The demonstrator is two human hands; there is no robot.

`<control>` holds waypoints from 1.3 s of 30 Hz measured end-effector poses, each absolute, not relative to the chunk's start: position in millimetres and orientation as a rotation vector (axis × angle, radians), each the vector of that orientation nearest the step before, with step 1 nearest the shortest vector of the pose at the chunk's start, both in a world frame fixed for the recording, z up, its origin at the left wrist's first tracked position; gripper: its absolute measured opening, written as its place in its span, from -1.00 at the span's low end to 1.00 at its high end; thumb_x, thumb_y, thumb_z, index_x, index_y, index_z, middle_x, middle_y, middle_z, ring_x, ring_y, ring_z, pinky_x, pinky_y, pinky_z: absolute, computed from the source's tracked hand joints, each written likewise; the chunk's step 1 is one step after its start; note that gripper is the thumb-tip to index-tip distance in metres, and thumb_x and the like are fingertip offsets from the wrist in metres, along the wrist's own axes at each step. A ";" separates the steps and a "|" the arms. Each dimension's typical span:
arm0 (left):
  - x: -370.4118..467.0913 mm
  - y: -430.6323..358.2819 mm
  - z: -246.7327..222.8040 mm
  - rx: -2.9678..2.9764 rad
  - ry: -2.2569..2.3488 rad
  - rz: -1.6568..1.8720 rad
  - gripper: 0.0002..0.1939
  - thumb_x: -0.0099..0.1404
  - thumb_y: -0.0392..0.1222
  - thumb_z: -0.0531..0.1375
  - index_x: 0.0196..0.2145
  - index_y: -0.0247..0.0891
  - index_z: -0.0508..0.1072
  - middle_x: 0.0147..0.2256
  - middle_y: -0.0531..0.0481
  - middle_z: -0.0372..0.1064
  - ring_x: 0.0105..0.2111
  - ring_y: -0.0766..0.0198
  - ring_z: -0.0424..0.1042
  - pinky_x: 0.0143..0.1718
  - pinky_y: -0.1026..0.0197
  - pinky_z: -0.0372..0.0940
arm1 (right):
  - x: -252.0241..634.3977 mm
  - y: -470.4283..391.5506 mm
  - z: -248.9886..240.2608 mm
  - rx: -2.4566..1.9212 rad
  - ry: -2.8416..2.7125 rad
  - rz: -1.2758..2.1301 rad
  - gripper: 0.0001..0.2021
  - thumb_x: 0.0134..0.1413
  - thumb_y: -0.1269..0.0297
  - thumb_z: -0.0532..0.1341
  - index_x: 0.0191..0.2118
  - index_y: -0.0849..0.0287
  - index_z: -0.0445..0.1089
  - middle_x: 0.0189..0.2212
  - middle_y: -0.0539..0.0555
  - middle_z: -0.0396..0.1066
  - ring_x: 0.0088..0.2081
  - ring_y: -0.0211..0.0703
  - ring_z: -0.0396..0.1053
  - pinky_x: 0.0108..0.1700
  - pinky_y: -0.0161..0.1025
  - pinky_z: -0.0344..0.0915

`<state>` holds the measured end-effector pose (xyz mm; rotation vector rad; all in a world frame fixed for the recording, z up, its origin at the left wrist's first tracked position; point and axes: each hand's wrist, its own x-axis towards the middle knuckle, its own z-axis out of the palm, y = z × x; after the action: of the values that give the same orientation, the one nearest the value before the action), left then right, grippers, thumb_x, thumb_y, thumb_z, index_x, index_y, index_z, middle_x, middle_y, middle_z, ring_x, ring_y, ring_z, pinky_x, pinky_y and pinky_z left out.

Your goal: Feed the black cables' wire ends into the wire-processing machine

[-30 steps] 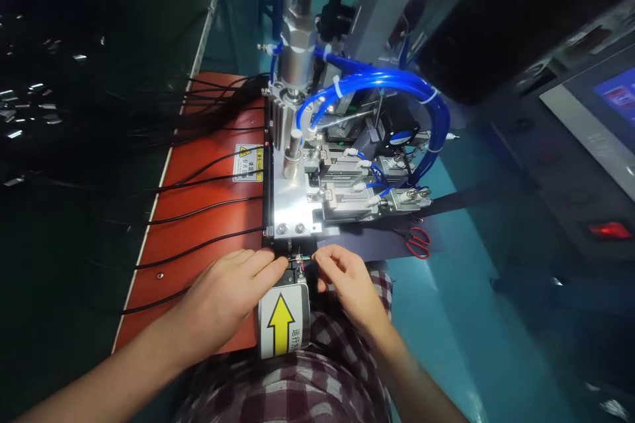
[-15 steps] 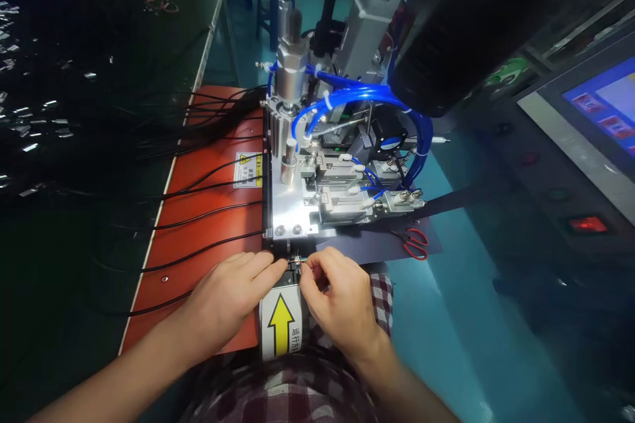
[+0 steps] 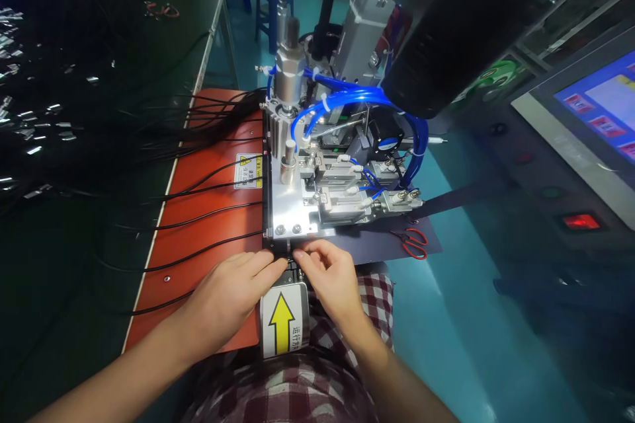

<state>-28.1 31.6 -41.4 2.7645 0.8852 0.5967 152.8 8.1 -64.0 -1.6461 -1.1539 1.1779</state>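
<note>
My left hand (image 3: 238,294) is closed at the front end of the machine's track (image 3: 292,273), its thumb and fingertips pinching the end of a black cable (image 3: 161,304) that runs in beneath the hand. Close by on the other side, my right hand (image 3: 333,277) has thumb and forefinger pressed together just in front of the metal plate (image 3: 288,205). Whatever is between those fingertips is too small and covered to make out. Below the fingers, a white label with a yellow arrow (image 3: 282,324) faces up.
Several black cables (image 3: 198,215) cross the orange board (image 3: 173,248) into the machine's left side. Blue air hoses (image 3: 357,94) arch over metal cylinders (image 3: 342,205). Red-handled scissors (image 3: 414,243) lie on the dark plate at right. A screen panel (image 3: 600,102) stands further right.
My right hand has moved slightly left and forward, toward the machine; the thin wires seen between the hands earlier are now covered. The left hand has stayed in place.
</note>
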 end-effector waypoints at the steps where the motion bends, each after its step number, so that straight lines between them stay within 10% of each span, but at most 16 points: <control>1: -28.4 31.2 -41.8 2.757 0.888 0.589 -0.70 0.35 -0.40 -0.07 -0.09 -0.40 0.40 -0.31 -0.17 0.45 -0.34 0.16 0.44 -0.37 0.17 0.41 | 150.4 7.9 -64.0 -1.652 -1.140 1.140 -0.84 0.03 0.21 0.25 -0.46 0.18 0.39 -0.66 -0.12 0.09 -0.58 -0.27 0.04 -0.51 -0.31 0.03; 39: -33.3 35.0 -36.8 2.533 0.877 0.489 -0.68 0.36 -0.46 -0.07 -0.04 -0.33 0.36 -0.27 -0.07 0.41 -0.31 0.26 0.37 -0.29 0.26 0.29 | 159.3 10.5 -70.1 -1.410 -0.803 1.576 -0.75 -0.02 0.13 0.26 -0.46 0.23 0.31 -0.56 -0.06 0.30 -0.61 -0.33 0.21 -0.50 -0.33 0.10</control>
<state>-33.3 35.0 -36.8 2.5332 0.8768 0.4895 159.3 10.5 -70.1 -1.4096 -0.8030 1.5764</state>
